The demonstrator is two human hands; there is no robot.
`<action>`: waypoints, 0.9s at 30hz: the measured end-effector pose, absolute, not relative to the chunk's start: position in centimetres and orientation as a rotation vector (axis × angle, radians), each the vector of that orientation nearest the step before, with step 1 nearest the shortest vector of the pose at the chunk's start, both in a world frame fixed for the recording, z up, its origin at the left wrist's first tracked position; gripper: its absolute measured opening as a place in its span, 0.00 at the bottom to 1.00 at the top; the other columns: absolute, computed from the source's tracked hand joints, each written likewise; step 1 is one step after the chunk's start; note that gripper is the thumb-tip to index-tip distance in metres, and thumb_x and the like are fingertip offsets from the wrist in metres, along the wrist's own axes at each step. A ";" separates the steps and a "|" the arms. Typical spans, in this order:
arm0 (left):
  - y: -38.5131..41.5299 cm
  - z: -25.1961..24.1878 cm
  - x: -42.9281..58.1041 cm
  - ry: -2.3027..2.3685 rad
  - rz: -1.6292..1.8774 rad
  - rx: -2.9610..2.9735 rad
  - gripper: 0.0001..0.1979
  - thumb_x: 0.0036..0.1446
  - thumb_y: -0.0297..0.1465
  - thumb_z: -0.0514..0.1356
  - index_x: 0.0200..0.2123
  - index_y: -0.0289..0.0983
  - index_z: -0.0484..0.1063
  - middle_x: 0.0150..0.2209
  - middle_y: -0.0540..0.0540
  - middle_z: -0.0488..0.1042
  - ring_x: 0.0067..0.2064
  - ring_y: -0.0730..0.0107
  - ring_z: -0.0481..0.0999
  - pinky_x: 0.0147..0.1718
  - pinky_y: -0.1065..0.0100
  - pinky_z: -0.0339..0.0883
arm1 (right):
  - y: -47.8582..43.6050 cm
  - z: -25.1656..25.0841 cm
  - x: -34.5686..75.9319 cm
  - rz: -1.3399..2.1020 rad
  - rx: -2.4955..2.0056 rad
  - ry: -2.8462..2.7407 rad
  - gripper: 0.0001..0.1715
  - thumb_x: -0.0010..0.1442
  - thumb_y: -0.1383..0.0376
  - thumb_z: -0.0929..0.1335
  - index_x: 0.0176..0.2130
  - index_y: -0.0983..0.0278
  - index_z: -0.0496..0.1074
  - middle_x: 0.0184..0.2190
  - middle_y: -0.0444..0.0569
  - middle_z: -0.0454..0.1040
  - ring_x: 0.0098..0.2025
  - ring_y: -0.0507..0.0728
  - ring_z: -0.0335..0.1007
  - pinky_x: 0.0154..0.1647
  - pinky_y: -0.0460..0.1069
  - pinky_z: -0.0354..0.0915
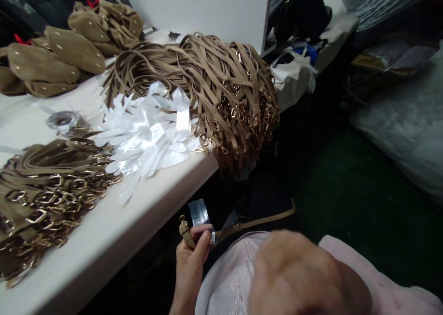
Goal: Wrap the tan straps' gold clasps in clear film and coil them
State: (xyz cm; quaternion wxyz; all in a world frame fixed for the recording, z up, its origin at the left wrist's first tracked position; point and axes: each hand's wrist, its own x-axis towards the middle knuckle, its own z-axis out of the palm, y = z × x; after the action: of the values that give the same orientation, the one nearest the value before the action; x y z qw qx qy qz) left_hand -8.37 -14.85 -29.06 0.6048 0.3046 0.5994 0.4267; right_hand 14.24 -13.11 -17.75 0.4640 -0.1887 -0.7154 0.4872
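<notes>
My left hand (189,263) is below the table's front edge, closed round the end of a tan strap (256,222). The strap's gold clasp (182,222) sticks up above my thumb. A small clear plastic piece (200,213) is pinched against the strap by the same fingers. From my hand the strap runs right, over the dark floor. My right hand (294,273) is very close to the camera at the bottom, blurred, with a pink sleeve (387,282) behind it. Its fingers do not show.
A white table (114,232) carries a big heap of tan straps with gold clasps (224,89), white plastic pieces (148,130), buckled straps (44,190), a tape roll (64,120) and tan bags (69,43). A white board (207,6) stands behind. A pale sack (408,121) lies at right.
</notes>
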 end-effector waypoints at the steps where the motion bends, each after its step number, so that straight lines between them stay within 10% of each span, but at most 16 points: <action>1: -14.9 -28.9 -8.4 1.379 0.955 0.766 0.15 0.51 0.39 0.69 0.37 0.34 0.77 0.25 0.50 0.68 0.27 0.78 0.66 0.25 0.80 0.60 | -12.5 -18.7 13.8 1.182 -0.603 -1.681 0.17 0.64 0.55 0.67 0.30 0.62 0.77 0.25 0.46 0.76 0.26 0.50 0.71 0.28 0.43 0.66; 4: -14.8 -28.1 -8.6 1.337 0.865 0.974 0.13 0.55 0.39 0.66 0.35 0.34 0.78 0.25 0.49 0.70 0.27 0.76 0.66 0.26 0.77 0.61 | -10.0 -22.5 12.7 1.254 -1.063 -1.424 0.22 0.56 0.53 0.73 0.24 0.67 0.72 0.20 0.43 0.68 0.22 0.47 0.60 0.22 0.43 0.57; 9: -14.0 -26.8 -8.6 1.320 0.809 1.234 0.12 0.55 0.39 0.65 0.33 0.35 0.80 0.26 0.47 0.70 0.27 0.74 0.67 0.27 0.74 0.63 | -6.7 -26.7 11.5 1.712 -1.153 -1.326 0.36 0.54 0.46 0.72 0.52 0.68 0.72 0.43 0.52 0.74 0.32 0.50 0.65 0.28 0.44 0.61; 16: -13.6 -27.5 -8.0 1.367 0.823 1.147 0.15 0.55 0.42 0.65 0.33 0.34 0.78 0.22 0.50 0.67 0.23 0.78 0.60 0.21 0.76 0.57 | -6.1 -26.5 9.7 1.744 -1.011 -1.108 0.21 0.50 0.52 0.74 0.27 0.70 0.78 0.25 0.47 0.75 0.27 0.50 0.64 0.30 0.45 0.59; 23: -12.4 -27.2 -8.1 1.377 0.921 1.059 0.26 0.53 0.41 0.68 0.52 0.36 0.71 0.38 0.44 0.74 0.23 0.81 0.60 0.21 0.74 0.59 | -5.2 -26.0 8.2 1.614 -1.061 -1.000 0.24 0.42 0.52 0.78 0.21 0.67 0.68 0.19 0.41 0.67 0.23 0.48 0.58 0.25 0.45 0.55; 27: -11.0 -25.8 -7.1 1.419 1.135 0.885 0.22 0.50 0.40 0.70 0.45 0.35 0.72 0.29 0.52 0.68 0.23 0.83 0.57 0.21 0.79 0.55 | -5.4 -26.0 7.4 1.456 -1.032 -1.034 0.21 0.48 0.55 0.76 0.23 0.65 0.67 0.21 0.42 0.67 0.25 0.49 0.59 0.25 0.45 0.56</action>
State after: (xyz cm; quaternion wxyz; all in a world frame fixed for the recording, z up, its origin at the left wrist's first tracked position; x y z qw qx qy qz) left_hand -7.14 -10.98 -25.84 0.5315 0.3708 0.5948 0.4757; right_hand 7.36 -5.36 -26.02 0.5137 -0.4292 -0.4303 0.6056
